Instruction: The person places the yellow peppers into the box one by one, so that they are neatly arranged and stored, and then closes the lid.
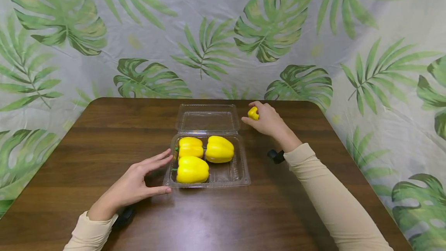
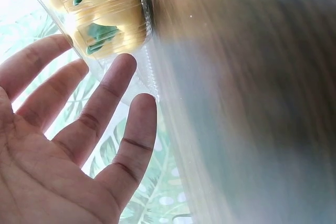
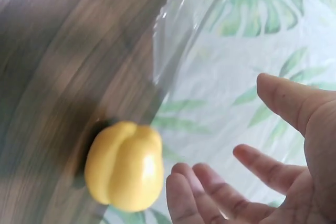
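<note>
A clear plastic clamshell box (image 1: 228,177) lies on the table with its lid (image 1: 208,121) folded back. In it sit three yellow bell peppers (image 1: 219,149), two of them with green stems showing. My left hand (image 1: 134,183) is at the box's left side, fingers spread and fingertips right at the rim; the left wrist view shows its bare palm (image 2: 47,166). Another yellow bell pepper (image 3: 125,166) rests on the table right of the lid. Around it reaches my right hand (image 1: 266,119), thumb and fingers apart; in the right wrist view a gap shows between fingertips and pepper.
The dark wooden table (image 1: 104,154) has rounded far corners. Behind it hangs a leaf-patterned cloth (image 1: 209,49). A black wrist device (image 1: 276,156) hangs under the right wrist, and another (image 1: 124,217) under the left.
</note>
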`<state>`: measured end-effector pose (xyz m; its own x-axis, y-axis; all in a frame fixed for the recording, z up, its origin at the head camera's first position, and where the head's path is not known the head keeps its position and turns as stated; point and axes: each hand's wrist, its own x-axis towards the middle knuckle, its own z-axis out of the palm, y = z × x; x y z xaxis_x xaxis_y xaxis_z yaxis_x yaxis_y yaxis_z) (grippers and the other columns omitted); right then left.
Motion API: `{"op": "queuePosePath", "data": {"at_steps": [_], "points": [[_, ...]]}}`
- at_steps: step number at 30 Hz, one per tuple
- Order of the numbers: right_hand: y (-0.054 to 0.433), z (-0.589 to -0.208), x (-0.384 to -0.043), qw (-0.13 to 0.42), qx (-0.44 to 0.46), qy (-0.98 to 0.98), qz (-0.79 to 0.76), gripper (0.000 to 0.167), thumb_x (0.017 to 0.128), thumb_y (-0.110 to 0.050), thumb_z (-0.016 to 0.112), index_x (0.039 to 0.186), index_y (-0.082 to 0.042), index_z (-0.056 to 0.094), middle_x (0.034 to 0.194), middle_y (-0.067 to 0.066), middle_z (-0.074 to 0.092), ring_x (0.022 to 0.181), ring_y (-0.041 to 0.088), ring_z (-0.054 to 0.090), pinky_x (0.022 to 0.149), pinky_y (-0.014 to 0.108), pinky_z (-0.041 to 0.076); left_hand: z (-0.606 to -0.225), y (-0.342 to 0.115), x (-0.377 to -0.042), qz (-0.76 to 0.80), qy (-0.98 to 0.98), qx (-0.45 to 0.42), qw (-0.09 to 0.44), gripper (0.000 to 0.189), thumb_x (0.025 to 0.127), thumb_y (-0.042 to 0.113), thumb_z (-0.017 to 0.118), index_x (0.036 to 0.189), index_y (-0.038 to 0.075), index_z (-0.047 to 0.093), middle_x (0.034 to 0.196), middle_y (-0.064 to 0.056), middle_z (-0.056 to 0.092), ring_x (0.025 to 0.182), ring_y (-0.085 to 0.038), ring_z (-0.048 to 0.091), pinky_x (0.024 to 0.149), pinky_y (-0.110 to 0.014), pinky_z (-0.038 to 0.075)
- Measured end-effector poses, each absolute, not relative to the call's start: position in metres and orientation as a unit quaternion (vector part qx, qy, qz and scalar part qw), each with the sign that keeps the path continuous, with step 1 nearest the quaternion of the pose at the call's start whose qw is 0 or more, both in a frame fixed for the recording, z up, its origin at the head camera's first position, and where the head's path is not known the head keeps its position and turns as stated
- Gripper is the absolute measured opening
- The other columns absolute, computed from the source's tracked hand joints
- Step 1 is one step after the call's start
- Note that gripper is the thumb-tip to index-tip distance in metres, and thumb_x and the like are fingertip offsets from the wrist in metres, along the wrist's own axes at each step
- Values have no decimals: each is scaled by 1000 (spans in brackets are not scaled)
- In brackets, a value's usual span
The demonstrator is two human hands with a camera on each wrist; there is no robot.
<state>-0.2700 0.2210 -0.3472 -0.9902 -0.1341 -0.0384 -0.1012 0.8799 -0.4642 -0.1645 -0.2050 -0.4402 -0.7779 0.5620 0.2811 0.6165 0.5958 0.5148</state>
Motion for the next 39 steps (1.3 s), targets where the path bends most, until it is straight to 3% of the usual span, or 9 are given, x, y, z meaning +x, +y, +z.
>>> {"op": "queuePosePath", "data": {"at_steps": [10,17,31,39], "points": [[243,-351,-286,47,-6,971,-233,73,107,-46,62,164,-7,38,161,35,38,144,53,43,116,66,43,-440,-207,-165,-298,-894,-332,52,85,83,48,92,155,16,60,167,-5,51,147,-33,57,111,-55,52],[245,-358,-295,58,16,969,-239,75,108,-45,62,167,-8,34,161,37,34,140,55,46,116,67,43,-441,-208,-165,-298,-894,-330,54,85,83,48,92,155,17,60,167,-5,51,146,-32,58,112,-51,53],[246,-369,-307,54,45,976,-206,72,108,-44,60,165,-5,38,153,38,36,129,57,51,110,64,48,-443,-208,-166,-307,-892,-327,51,84,83,48,91,155,18,60,167,-3,50,147,-31,57,117,-24,45],[248,-372,-308,47,53,975,-209,67,108,-43,62,161,-6,43,154,39,34,128,58,53,111,64,48,-444,-208,-166,-309,-892,-326,48,84,83,48,91,155,18,60,168,-3,50,147,-31,57,116,-31,49]]}}
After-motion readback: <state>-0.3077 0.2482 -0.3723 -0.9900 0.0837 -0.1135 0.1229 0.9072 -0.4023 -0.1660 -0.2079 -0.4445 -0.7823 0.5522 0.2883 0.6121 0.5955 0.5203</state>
